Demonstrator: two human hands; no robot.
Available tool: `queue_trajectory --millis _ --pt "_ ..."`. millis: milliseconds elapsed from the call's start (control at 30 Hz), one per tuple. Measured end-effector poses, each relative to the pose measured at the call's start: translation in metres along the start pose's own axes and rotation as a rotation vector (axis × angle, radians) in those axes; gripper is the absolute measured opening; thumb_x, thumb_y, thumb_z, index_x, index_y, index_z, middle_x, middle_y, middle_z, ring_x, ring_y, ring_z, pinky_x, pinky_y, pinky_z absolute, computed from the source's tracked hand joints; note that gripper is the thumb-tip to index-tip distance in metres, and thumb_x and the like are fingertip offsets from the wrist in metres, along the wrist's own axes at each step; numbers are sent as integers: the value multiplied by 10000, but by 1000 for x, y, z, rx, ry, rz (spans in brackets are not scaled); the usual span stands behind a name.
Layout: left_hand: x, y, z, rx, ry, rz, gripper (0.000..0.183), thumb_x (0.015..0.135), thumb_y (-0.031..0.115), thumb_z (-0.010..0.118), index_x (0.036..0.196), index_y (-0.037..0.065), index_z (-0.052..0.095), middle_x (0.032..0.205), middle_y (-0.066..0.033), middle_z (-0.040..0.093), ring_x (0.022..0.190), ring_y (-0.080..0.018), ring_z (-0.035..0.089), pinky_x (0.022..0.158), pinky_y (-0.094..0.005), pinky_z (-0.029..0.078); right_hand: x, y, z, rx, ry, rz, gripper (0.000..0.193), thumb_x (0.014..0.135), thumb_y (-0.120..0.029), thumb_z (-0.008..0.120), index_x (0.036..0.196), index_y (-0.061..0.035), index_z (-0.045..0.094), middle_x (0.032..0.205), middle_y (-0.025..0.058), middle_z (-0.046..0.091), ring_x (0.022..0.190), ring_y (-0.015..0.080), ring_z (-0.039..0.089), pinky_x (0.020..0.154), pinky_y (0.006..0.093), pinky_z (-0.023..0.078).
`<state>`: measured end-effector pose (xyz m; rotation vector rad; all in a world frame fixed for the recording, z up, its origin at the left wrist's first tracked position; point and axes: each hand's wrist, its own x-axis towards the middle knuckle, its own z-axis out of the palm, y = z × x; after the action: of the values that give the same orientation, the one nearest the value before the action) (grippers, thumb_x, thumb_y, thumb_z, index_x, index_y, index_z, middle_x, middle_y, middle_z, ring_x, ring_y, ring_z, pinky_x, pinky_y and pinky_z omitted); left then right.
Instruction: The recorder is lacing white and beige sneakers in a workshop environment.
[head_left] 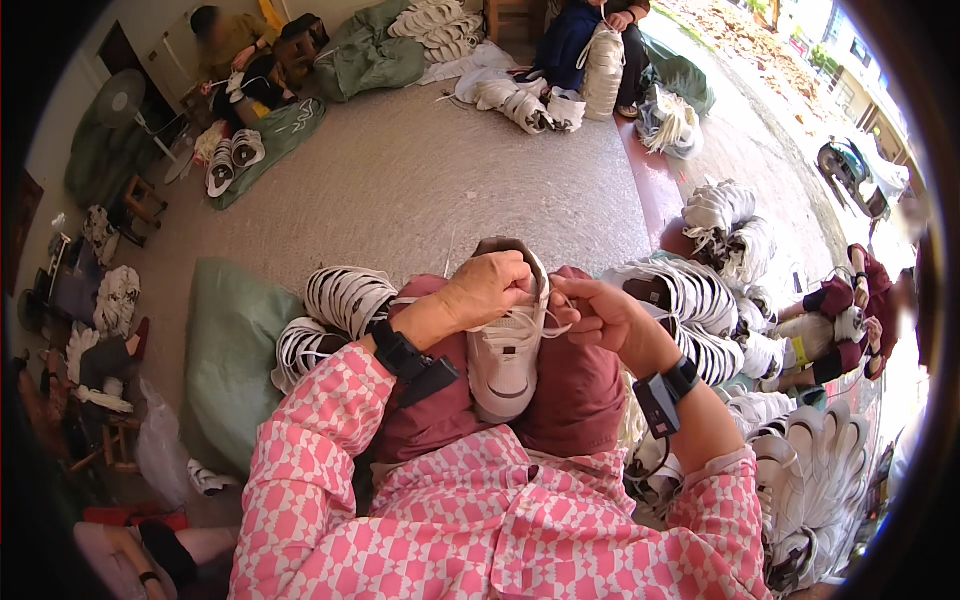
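Note:
A white and beige sneaker [499, 381] rests between my knees, its toe toward me and its dark-lined opening away from me. My left hand [488, 290] is closed on the sneaker's upper by the opening, its fingertips partly hidden. Just right of the sneaker, my right hand [612, 318] pinches a thin white shoelace [553, 328] that runs from the eyelets. Both wrists carry black straps with small dark devices.
Stacked sneakers [350, 298] stand left of my legs beside a green sack [232, 360]. More stacks [690, 300] and a fanned pile [815, 465] lie to the right. Other people sit around the room, one at far left [240, 55]. A standing fan [122, 97] is behind them.

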<state>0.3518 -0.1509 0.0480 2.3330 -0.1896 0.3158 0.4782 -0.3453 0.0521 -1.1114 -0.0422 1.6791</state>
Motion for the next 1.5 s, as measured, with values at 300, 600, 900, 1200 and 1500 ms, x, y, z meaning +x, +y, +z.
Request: queue_trajectory --millis 300,600,900,1200,1500 --pt "-14 -1 -28 201 14 -160 64 752 133 639 761 74 617 829 -76 608 790 -287 618 690 -393 482 -24 10 22 -423 289 -472 341 974 -299 563 1122 -4 650 794 18 644 620 88 592 537 230 465" --pt "-32 -13 -46 135 91 -205 96 751 141 651 744 49 622 819 -86 607 768 -270 609 694 -371 481 -6 28 27 -703 413 -662 318 873 -73 648 1180 -11 591 917 22 610 667 66 588 514 207 475" --pt "-38 -14 -53 235 237 -379 103 772 149 666 771 52 634 863 -92 605 806 -284 618 729 -389 492 0 28 29 -1287 560 -1023 213 801 -84 662 1014 -75 663 1071 113 610 783 250 651 685 340 526" --pt "-86 8 -43 -32 477 -374 182 906 214 644 910 32 653 752 -13 599 698 -117 609 587 -260 475 -4 16 30 -1372 475 -1014 115 776 -90 659 885 -53 650 1061 115 604 830 296 646 714 367 528" --pt "-111 12 -25 -1525 290 -729 333 976 261 589 1207 25 544 831 -24 613 635 -107 574 542 -242 494 -9 1 35 -1624 514 -869 167 736 -110 646 866 -8 619 987 115 610 759 267 643 673 354 522"
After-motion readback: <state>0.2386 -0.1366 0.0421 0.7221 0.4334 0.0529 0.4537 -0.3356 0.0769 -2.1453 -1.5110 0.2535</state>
